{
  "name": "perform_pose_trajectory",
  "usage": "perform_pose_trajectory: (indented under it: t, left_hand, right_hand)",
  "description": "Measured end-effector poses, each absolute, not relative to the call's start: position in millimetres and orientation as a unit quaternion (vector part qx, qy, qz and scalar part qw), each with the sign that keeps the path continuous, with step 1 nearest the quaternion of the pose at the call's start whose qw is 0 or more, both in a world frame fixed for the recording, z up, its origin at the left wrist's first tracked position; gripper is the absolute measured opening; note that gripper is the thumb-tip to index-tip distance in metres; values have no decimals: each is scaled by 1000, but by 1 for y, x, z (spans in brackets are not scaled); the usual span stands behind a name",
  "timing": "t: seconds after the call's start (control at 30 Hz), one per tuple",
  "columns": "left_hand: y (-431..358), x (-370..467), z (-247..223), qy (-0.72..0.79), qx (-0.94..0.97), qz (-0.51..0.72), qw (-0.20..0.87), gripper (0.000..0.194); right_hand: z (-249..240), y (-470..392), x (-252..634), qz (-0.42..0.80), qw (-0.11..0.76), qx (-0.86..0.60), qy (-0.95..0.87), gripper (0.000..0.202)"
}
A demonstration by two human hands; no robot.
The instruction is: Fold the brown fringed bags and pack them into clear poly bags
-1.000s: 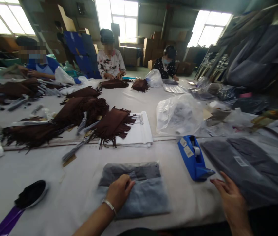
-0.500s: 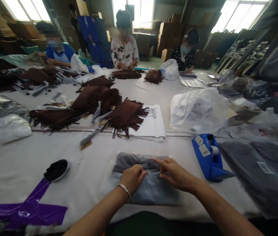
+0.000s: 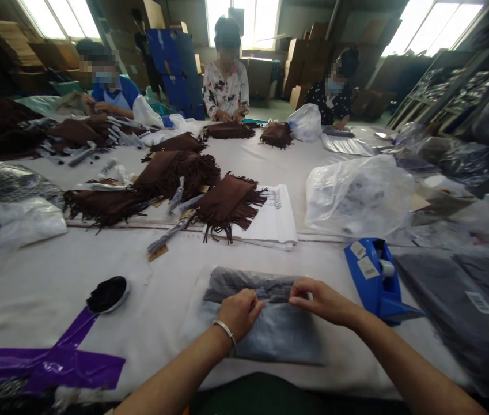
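Note:
A folded grey garment in a clear plastic bag (image 3: 270,323) lies on the white table (image 3: 54,282) right in front of me. My left hand (image 3: 239,311), with a bracelet on the wrist, rests in a loose fist on the bag's folded flap near its middle. My right hand (image 3: 324,300) pinches the flap's edge at the bag's right side. A blue tape dispenser (image 3: 376,279) stands just right of my right hand.
Grey bagged garments (image 3: 464,300) lie at the right. Brown fringed pieces (image 3: 227,202), a white stack (image 3: 276,222) and a crumpled clear bag (image 3: 356,193) sit mid-table. A black brush (image 3: 106,294) and purple tape (image 3: 54,360) lie at the left. Three people work at the far side.
My right hand came from the grey bagged garments at the right over to the bag's flap and now pinches it. My view shifted left. My left hand stayed on the bag.

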State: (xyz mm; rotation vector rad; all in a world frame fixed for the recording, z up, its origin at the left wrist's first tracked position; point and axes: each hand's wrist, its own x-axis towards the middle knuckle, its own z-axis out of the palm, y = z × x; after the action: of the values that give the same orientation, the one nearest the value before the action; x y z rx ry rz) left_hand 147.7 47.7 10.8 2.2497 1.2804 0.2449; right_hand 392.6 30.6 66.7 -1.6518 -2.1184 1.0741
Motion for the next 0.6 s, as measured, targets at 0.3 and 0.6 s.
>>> perform_pose_trajectory:
  t: [0.3,0.6]
  left_hand:
    - [47,149,11,468,845,69,249,21]
    - [42,143,7,476,831,122,261,22]
  right_hand:
    - [41,75,369,275,-7,-609,-744,35]
    - [66,34,384,341,248,-665,-616,43]
